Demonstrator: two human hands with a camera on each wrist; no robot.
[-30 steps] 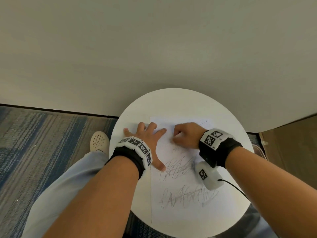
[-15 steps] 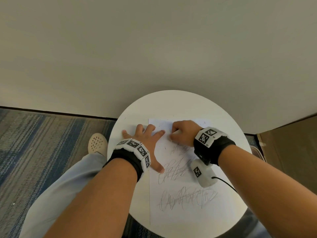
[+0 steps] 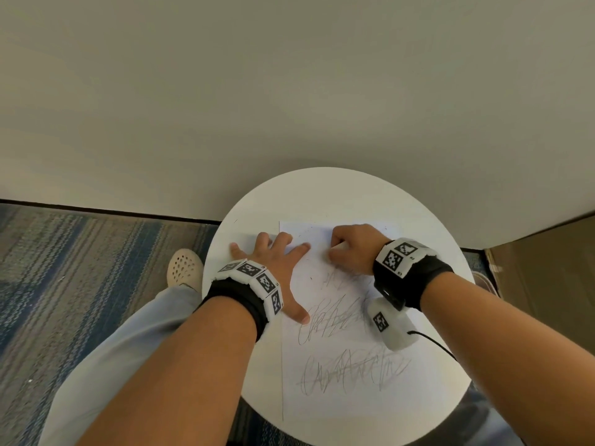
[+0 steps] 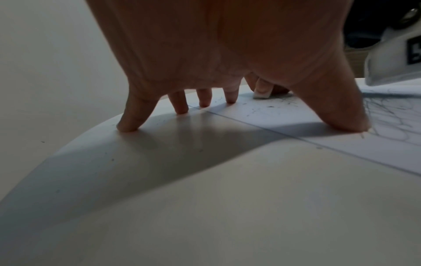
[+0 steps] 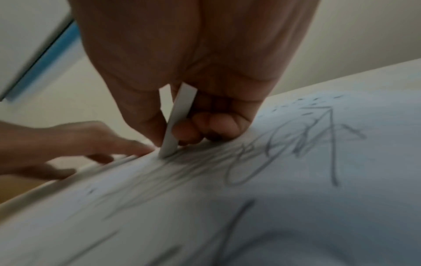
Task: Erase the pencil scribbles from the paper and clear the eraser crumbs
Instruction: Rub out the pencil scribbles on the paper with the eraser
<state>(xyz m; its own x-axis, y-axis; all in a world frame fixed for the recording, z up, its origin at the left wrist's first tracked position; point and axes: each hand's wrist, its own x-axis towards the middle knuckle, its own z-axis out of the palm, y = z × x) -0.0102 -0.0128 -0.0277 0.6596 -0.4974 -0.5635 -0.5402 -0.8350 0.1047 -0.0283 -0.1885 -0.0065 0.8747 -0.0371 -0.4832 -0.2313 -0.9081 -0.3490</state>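
The right hand [image 3: 352,249] pinches a thin white eraser [image 5: 176,124] between thumb and curled fingers, its lower edge pressed onto the paper [image 3: 338,397] at the sheet's far end. The eraser is a flat, pale slab, held nearly upright and tilted slightly; its tip is rounded with wear. Directly under and beside the grip lie the faint, partly rubbed pencil scribbles [image 3: 335,278]; two darker, dense bands of looping pencil line sit nearer the person, below the grip. Small dark eraser crumbs [image 4: 262,109] are scattered on the paper just left of the eraser and beyond it toward the far edge. The left hand [image 3: 273,268] lies flat with fingers spread and straight, left of the grip, holding nothing; its thumb and forefinger press the sheet, the outer fingers rest on the round white table [image 3: 322,194]. The paper is white and lies flat on the table.
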